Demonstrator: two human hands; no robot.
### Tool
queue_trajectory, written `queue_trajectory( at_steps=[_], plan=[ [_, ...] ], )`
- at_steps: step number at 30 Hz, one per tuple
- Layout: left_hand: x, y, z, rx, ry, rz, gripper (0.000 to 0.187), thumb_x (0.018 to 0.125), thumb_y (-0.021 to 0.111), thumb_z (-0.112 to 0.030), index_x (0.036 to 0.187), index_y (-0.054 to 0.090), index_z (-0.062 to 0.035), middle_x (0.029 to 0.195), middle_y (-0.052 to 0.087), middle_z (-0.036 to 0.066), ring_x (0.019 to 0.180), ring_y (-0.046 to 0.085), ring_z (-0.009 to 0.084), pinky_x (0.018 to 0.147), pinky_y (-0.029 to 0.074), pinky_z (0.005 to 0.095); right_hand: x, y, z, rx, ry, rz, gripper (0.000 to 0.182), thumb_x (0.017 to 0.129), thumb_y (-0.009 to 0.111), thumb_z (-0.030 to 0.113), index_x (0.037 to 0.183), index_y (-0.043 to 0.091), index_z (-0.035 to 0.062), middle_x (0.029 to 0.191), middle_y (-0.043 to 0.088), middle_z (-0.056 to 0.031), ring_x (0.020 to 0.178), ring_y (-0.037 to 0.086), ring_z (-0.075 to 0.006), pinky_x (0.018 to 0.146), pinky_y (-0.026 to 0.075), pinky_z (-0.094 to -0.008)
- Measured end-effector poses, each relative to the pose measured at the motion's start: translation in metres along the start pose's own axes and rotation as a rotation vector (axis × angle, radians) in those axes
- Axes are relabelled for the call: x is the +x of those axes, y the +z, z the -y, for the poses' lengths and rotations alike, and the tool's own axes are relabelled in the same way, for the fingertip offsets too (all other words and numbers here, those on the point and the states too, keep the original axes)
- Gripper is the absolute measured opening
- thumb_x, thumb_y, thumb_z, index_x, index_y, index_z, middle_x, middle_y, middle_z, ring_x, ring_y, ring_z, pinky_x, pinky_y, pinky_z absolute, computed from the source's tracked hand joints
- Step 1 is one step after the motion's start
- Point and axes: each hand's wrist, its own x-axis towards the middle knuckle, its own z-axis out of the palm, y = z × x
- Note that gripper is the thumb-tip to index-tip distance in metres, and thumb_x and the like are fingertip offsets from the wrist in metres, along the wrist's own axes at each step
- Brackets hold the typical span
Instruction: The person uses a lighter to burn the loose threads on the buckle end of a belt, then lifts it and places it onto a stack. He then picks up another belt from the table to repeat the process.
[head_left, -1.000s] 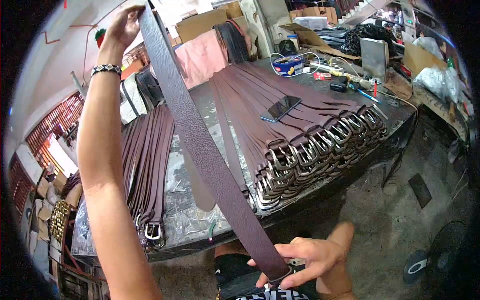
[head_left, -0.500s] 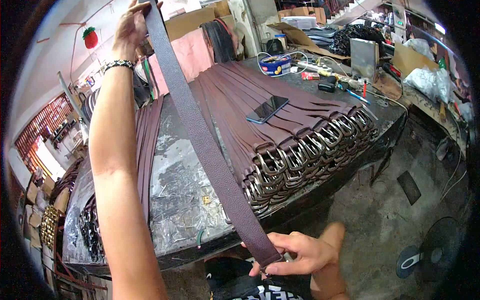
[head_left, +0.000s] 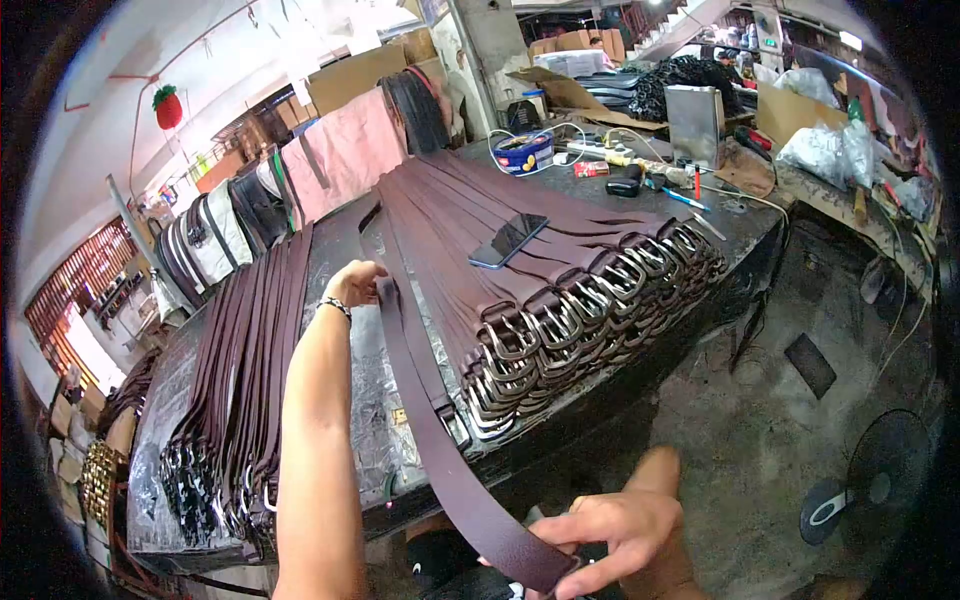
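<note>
One dark brown leather belt [head_left: 440, 455] stretches between my two hands over the table [head_left: 345, 370], sagging a little near its lower end. My left hand [head_left: 358, 284] is closed on its far part, low over the tabletop. My right hand [head_left: 620, 530] grips the near end at the table's front edge; the fingers hide whatever fitting is there. To the right lies a thick pile of brown belts [head_left: 440, 220] with silver buckles [head_left: 560, 330] stacked along the front. On the left is a second row of belts [head_left: 250, 340], their buckles toward me.
A phone [head_left: 508, 241] rests on the right pile. Behind it are a blue tub [head_left: 523, 154], cables, a black mouse-like object [head_left: 625, 180], pens and a metal box [head_left: 696, 125]. Pink cloth [head_left: 340, 155] hangs at the back. A fan [head_left: 885, 475] stands on the floor at right.
My left hand has come down from high up to just above the table, still on the belt, which now slopes less. My right hand stays at the near end, slightly lower.
</note>
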Motion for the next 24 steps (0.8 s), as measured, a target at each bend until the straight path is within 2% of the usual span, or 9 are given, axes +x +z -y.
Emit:
queue_trajectory(
  at_steps=[1, 6, 9, 11, 15, 17, 18, 21, 24],
  plan=[
    [-0.004, 0.002, 0.000, 0.073, -0.018, 0.000, 0.011, 0.093, 0.069, -0.013, 0.093, 0.064, -0.0038, 0.075, 0.053, 0.002, 0.061, 0.051, 0.0184, 0.073, 0.055, 0.0430, -0.001, 0.002, 0.000, 0.059, 0.002, -0.030, 0.047, 0.098, 0.070, 0.021, 0.137, 0.054, -0.0009, 0.107, 0.074, -0.0117, 0.094, 0.071, -0.0184, 0.080, 0.056, -0.0315],
    [-0.049, 0.020, 0.003, 0.193, 0.134, 0.105, 0.013, 0.095, 0.066, -0.013, 0.100, 0.066, -0.0009, 0.071, 0.052, 0.003, 0.061, 0.053, 0.0188, 0.067, 0.056, 0.0430, -0.008, 0.024, 0.009, 0.220, 0.018, -0.293, 0.044, 0.095, 0.072, 0.017, 0.132, 0.057, -0.0033, 0.102, 0.075, -0.0114, 0.087, 0.070, -0.0158, 0.074, 0.054, -0.0282],
    [-0.084, 0.031, 0.019, -0.116, 0.014, 0.000, 0.009, 0.095, 0.066, -0.006, 0.098, 0.066, 0.0024, 0.070, 0.052, 0.002, 0.055, 0.054, 0.0177, 0.053, 0.051, 0.0388, -0.012, 0.002, 0.013, 0.097, -0.023, -0.103, 0.046, 0.095, 0.072, 0.016, 0.133, 0.057, -0.0045, 0.102, 0.075, -0.0111, 0.086, 0.070, -0.0159, 0.073, 0.055, -0.0294],
    [-0.075, 0.015, 0.030, -0.047, -0.005, -0.016, 0.013, 0.093, 0.067, -0.005, 0.095, 0.060, 0.0063, 0.077, 0.052, 0.006, 0.058, 0.053, 0.0182, 0.053, 0.055, 0.0413, -0.012, 0.003, 0.011, 0.084, -0.078, -0.133, 0.047, 0.095, 0.072, 0.017, 0.134, 0.056, -0.0045, 0.102, 0.075, -0.0112, 0.086, 0.070, -0.0158, 0.073, 0.055, -0.0297],
    [-0.075, 0.019, 0.016, -0.139, 0.129, 0.001, 0.011, 0.095, 0.065, -0.002, 0.086, 0.059, -0.0042, 0.070, 0.049, 0.000, 0.058, 0.051, 0.0131, 0.057, 0.049, 0.0341, -0.002, -0.001, -0.025, -0.059, -0.390, -0.094, 0.056, 0.102, 0.066, 0.013, 0.150, 0.045, -0.0066, 0.111, 0.077, -0.0166, 0.089, 0.075, -0.0241, 0.077, 0.057, -0.0336],
    [-0.037, 0.009, 0.010, -0.298, 0.123, 0.045, 0.012, 0.098, 0.062, -0.006, 0.087, 0.064, -0.0050, 0.065, 0.059, 0.000, 0.051, 0.055, 0.0137, 0.055, 0.054, 0.0303, -0.003, 0.001, -0.005, -0.027, -0.165, -0.088, 0.052, 0.097, 0.070, 0.017, 0.141, 0.052, -0.0051, 0.105, 0.076, -0.0135, 0.087, 0.072, -0.0187, 0.074, 0.056, -0.0314],
    [-0.014, -0.013, 0.008, -0.336, 0.080, 0.227, 0.011, 0.099, 0.058, -0.005, 0.090, 0.063, -0.0016, 0.068, 0.065, 0.005, 0.051, 0.061, 0.0165, 0.055, 0.056, 0.0305, -0.002, 0.002, 0.005, -0.014, -0.056, -0.089, 0.049, 0.095, 0.072, 0.018, 0.136, 0.056, -0.0044, 0.102, 0.076, -0.0120, 0.086, 0.071, -0.0161, 0.073, 0.055, -0.0303],
    [-0.006, 0.010, 0.000, -0.320, 0.067, 0.102, 0.012, 0.099, 0.055, -0.003, 0.091, 0.062, 0.0019, 0.074, 0.069, 0.010, 0.054, 0.066, 0.0193, 0.056, 0.058, 0.0318, -0.001, 0.008, 0.001, 0.065, -0.082, -0.130, 0.048, 0.096, 0.072, 0.019, 0.135, 0.057, -0.0042, 0.102, 0.076, -0.0125, 0.086, 0.071, -0.0161, 0.073, 0.055, -0.0305],
    [0.053, -0.019, 0.023, -0.338, 0.111, 0.240, 0.011, 0.098, 0.055, -0.001, 0.098, 0.063, 0.0075, 0.087, 0.072, 0.017, 0.072, 0.073, 0.0243, 0.070, 0.063, 0.0362, -0.006, 0.005, 0.006, 0.046, -0.084, -0.120, 0.046, 0.096, 0.072, 0.018, 0.133, 0.058, -0.0049, 0.100, 0.076, -0.0124, 0.086, 0.071, -0.0160, 0.073, 0.055, -0.0307]
  ],
)
